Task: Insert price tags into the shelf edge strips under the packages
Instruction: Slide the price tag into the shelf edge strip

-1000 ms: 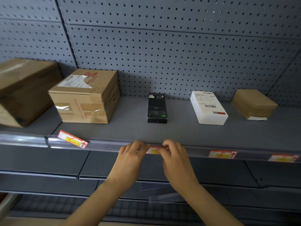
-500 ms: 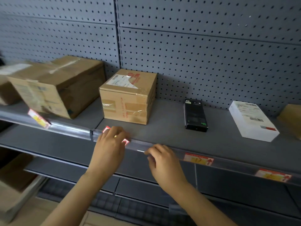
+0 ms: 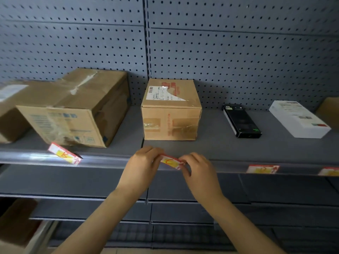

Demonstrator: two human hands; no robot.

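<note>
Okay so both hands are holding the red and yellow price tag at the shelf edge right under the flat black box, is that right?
Not quite. In the head view the left hand and right hand hold the red and yellow price tag at the clear shelf edge strip under the small taped brown cardboard box, not the flat black box, which lies further right.

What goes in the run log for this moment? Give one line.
both hands pinch price tag | left hand | right hand | tag tilted at edge strip under taped box | not seated
</note>
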